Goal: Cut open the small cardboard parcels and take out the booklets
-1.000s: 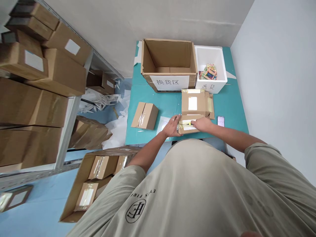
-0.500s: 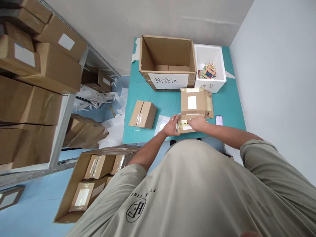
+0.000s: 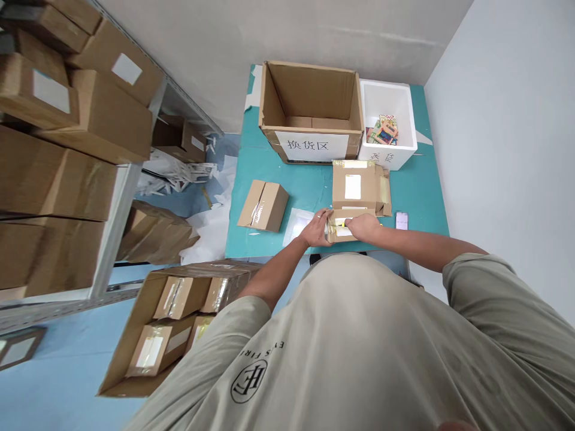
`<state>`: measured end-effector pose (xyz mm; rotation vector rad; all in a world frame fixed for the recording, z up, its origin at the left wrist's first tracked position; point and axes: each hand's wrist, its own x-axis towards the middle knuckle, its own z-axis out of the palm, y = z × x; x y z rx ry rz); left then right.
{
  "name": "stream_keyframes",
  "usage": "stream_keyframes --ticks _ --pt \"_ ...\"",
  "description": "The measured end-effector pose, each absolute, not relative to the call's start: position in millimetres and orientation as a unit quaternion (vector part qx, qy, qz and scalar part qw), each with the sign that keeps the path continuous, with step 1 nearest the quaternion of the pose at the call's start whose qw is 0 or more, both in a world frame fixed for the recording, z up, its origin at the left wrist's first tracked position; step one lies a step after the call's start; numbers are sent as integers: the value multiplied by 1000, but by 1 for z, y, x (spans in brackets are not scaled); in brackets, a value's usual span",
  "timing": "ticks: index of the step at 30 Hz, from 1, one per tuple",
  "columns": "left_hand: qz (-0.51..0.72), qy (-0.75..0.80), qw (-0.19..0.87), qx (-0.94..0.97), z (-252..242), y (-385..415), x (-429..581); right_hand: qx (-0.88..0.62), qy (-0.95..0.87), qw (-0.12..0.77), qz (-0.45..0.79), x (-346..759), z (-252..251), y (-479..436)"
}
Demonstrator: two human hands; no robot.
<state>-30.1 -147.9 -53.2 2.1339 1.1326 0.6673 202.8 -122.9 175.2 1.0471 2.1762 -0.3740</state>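
Right hand [image 3: 365,226] closed round a yellow tool [image 3: 343,224], bits of yellow showing at both sides of the fist, tip down at the taped top of a small carton [image 3: 338,237]. Left hand [image 3: 318,228] against that carton's left end, thumb along the upper edge; can't tell if its fingers clamp or just brace. Small carton sits at the table's front edge, right of its middle. Directly behind it, a flapped box [image 3: 367,187] with white label, flap out to the right; can't tell if the two touch. Clear flat pouch [image 3: 294,230] beside left hand, near front edge. Taped carton [image 3: 272,206] toward the left edge. Phone [image 3: 401,221], screen lit, near the right edge. Along the back edge: big top-open carton [image 3: 314,154] with handwritten sign, and white foam bin [image 3: 411,143] toward the back right corner, colourful packets [image 3: 385,131] inside. All on the teal table [image 3: 309,185]. Off its front left corner, a large carton [image 3: 117,365] holds smaller boxes [image 3: 151,350].
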Motion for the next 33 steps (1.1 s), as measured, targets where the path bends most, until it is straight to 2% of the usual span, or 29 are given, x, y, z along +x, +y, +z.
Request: stream_keyframes --ticks 11,18,27,33 --pt "242 419 333 809 -46 -141 -10 420 825 347 -147 230 190 -124" --pt "241 434 337 800 -53 -142 -21 443 804 372 -139 267 181 -120" --pt "231 435 345 799 -46 -145 -27 407 840 329 -145 261 161 -117" --pt "225 434 343 802 -45 -145 -28 381 849 337 -146 251 149 -108"
